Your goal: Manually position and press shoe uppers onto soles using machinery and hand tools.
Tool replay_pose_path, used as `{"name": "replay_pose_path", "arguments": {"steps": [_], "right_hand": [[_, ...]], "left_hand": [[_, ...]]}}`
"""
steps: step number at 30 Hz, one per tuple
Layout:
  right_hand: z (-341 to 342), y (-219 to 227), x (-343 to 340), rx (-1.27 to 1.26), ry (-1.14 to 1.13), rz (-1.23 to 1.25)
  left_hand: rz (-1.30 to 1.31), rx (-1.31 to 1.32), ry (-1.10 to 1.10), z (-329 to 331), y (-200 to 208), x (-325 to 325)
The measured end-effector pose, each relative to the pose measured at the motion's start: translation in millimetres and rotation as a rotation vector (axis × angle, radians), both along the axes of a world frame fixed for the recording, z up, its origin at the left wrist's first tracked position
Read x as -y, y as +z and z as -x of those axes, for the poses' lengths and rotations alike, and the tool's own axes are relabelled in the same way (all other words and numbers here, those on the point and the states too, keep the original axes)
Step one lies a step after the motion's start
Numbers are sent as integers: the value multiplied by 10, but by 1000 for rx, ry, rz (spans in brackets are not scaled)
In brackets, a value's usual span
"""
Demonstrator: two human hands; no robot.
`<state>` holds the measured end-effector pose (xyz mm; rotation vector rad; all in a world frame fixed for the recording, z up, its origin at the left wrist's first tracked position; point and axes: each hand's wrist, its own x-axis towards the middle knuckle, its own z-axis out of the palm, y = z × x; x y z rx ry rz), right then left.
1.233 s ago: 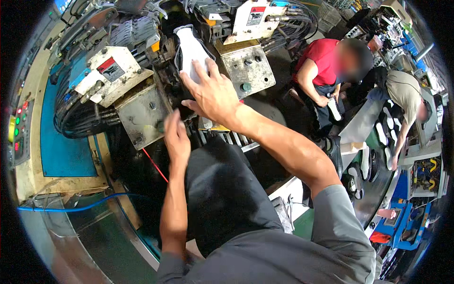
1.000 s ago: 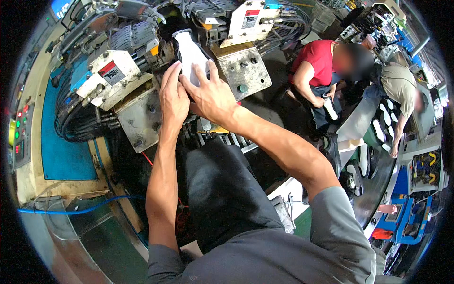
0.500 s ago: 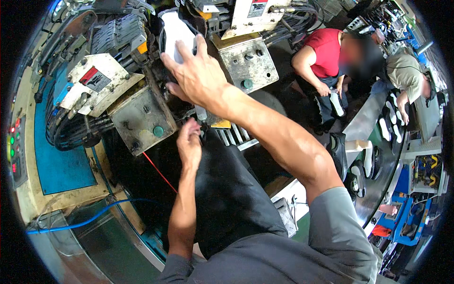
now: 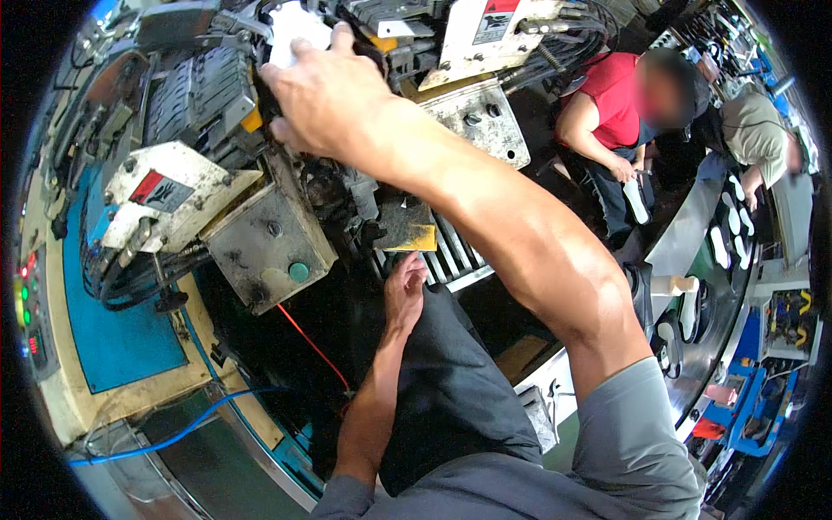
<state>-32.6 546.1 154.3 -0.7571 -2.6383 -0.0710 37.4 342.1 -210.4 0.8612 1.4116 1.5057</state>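
At the top of the view, a shoe (image 4: 295, 33) with a white underside sits amid the machine's clamps. My right hand (image 4: 338, 100) is closed around its near end, fingers over the white face and thumb at the left side. My palm hides the near part of the shoe. Lower down, my left hand (image 4: 406, 290) is loosely open, fingers slightly bent, holding nothing that I can see. Its fingertips are just below a yellow-edged metal block (image 4: 414, 236) on the machine; whether they touch it I cannot tell.
Grimy control boxes with buttons, one left (image 4: 269, 247) and one right (image 4: 481, 113), flank the work spot. A red cable (image 4: 312, 344) and a blue hose (image 4: 186, 426) run at left. At right, a person in red (image 4: 611, 100) holds a white-soled piece beside a curved conveyor (image 4: 685, 234) carrying shoes.
My right hand and the shoe have gone farther up in the view, deeper into the machine. My left hand has shifted right and lower, to below the yellow-edged block. The view has shifted slightly.
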Motion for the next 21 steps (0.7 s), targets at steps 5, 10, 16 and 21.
{"name": "replay_pose_path", "arguments": {"steps": [5,10,16,21], "right_hand": [[111,433,131,126,10,85],[92,436,96,143,-6,80],[-672,-591,615,-465,207,39],[-2795,-1998,2294,-522,25,471]], "left_hand": [[-50,2,-53,-101,225,40],[3,8,-64,-161,264,297],[150,48,-46,-389,278,623],[-7,-326,-77,-928,397,738]]}}
